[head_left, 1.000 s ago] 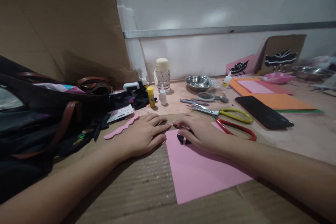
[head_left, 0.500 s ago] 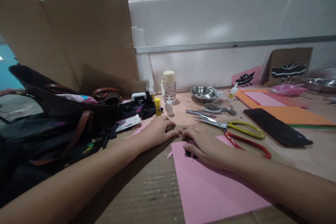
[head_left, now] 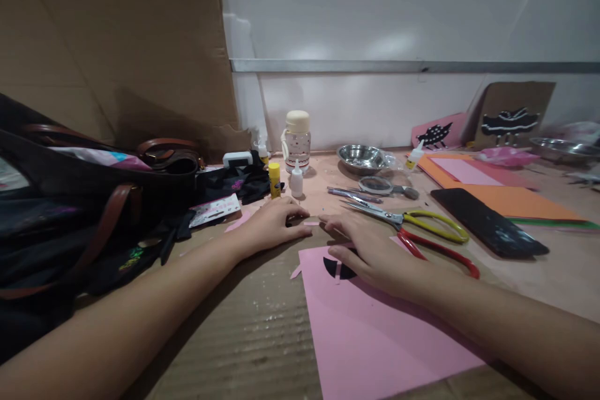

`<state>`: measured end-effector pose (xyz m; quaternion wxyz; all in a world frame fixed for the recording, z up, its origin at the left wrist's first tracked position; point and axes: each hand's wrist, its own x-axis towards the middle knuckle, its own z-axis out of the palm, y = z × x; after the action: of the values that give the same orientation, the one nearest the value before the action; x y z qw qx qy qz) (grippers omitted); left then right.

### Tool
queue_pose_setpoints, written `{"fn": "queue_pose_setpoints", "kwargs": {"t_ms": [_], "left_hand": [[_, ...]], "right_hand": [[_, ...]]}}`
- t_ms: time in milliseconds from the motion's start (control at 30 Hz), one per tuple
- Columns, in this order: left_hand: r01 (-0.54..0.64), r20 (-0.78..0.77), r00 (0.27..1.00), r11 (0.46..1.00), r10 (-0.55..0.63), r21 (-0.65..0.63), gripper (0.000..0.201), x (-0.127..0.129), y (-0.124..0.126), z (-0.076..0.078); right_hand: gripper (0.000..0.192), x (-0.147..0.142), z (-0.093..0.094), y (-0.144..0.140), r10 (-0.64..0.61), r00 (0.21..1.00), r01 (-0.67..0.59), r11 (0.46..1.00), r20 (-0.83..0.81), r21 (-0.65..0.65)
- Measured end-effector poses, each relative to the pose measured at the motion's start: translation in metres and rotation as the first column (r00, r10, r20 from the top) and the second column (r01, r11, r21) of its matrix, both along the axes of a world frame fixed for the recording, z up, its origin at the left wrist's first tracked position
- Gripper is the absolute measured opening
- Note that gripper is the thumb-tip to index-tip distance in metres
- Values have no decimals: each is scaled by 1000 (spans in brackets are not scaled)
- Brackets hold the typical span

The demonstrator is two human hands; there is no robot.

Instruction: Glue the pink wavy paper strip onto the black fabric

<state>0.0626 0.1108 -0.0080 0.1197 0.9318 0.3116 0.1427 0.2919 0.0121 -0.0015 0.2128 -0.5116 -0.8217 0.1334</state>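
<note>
Looks like the fiddly bit — the left hand (head_left: 269, 225) and right hand (head_left: 370, 250) lie flat and released on the table, fingertips meeting at a tiny pink paper sliver (head_left: 310, 223), gripping nothing. The pink sheet (head_left: 375, 337) with its black cutout (head_left: 338, 269) sits under the right hand — next the sliver probably needs a careful pinch.

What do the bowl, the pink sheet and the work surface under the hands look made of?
Bowl: metal, probably stainless steel, going by its shiny reflective rim. Pink sheet: looks like matte paper or thin foam, flat with a clean cut edge; which one cannot be told. Work surface: brown corrugated cardboard, with fine ribs showing. The right hand rests on the sheet, the left hand on the cardboard.
</note>
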Motion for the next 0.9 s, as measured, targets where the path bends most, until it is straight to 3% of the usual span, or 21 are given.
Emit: {"fn": "queue_pose_setpoints", "kwargs": {"t_ms": [367,900], "left_hand": [[-143,40,988,985,148,-96,30,13,1,-3],[-194,84,975,971,207,-140,29,12,5,-6]], "right_hand": [[36,-5,-4,5,59,997,-59,998,52,-6],[34,-3,-4,4,38,999,-39,999,-32,-36]]}}
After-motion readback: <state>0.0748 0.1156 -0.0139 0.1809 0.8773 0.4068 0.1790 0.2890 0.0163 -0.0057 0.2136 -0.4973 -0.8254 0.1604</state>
